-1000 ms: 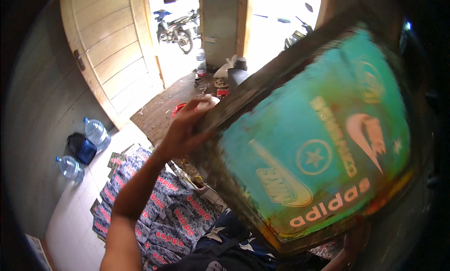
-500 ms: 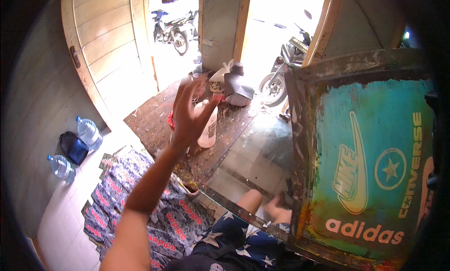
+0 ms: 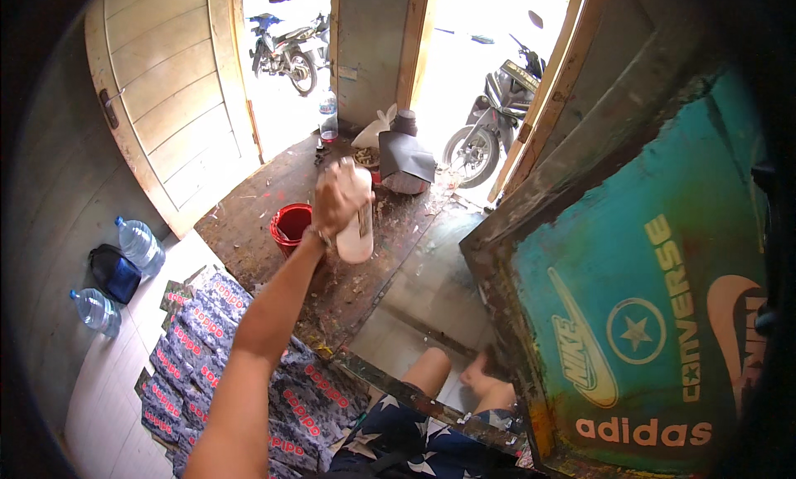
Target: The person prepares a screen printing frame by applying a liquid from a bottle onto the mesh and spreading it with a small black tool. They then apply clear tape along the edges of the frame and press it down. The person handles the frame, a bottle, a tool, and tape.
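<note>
My left hand (image 3: 335,199) is closed on the upper part of a pale plastic bottle (image 3: 355,247) standing on the stained brown board (image 3: 249,222). A red bucket (image 3: 290,226) stands just left of it. At the right a framed printing screen (image 3: 614,213), turquoise with stencilled logos and a dark border, stands tilted at a workbench with a pane-like top (image 3: 410,284). My right hand is out of view. My bare legs show below the pane, over dark star-patterned shorts.
Printed camouflage sheets (image 3: 199,354) lie on white tiles at the left, beside two water jugs (image 3: 141,247) and a dark bag (image 3: 112,272). A grey container (image 3: 406,164), white sack and small bottle sit behind. Two open doorways show parked motorbikes (image 3: 286,60).
My left hand has left the screen's frame, reached forward and closed on the bottle. The screen has swung aside to the right, uncovering the worktop, and my right hand has gone from view.
</note>
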`<action>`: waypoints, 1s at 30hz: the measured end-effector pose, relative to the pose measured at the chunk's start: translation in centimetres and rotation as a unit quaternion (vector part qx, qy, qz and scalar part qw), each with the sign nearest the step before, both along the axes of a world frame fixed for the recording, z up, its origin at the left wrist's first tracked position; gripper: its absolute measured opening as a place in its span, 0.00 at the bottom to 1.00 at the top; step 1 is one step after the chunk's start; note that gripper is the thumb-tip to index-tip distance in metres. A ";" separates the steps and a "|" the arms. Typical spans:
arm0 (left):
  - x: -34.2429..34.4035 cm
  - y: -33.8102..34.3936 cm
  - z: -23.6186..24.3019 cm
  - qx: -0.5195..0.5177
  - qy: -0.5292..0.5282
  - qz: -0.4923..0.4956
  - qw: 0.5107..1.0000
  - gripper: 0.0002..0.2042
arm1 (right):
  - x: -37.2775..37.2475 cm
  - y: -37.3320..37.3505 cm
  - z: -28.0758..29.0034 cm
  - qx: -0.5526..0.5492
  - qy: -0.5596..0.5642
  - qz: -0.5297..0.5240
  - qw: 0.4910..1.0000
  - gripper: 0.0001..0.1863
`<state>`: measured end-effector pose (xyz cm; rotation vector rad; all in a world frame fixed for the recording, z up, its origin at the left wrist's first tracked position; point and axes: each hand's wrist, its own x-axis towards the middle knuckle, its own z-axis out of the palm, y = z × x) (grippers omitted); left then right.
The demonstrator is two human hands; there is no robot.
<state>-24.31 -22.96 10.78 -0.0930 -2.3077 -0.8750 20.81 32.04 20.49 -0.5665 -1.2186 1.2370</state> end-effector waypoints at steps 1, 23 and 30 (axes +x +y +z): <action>-1.6 -0.6 0.7 0.014 0.034 -0.001 0.999 0.43 | -0.1 0.0 0.1 0.003 -0.004 -0.005 1.000 0.21; -16.7 -5.1 -2.1 -0.003 0.032 0.134 0.990 0.39 | -1.8 -0.1 -0.1 0.024 -0.029 -0.061 0.997 0.20; -18.1 -6.2 -2.9 -0.032 0.025 0.171 0.984 0.46 | -1.7 -0.1 -0.1 0.034 -0.028 -0.072 0.996 0.20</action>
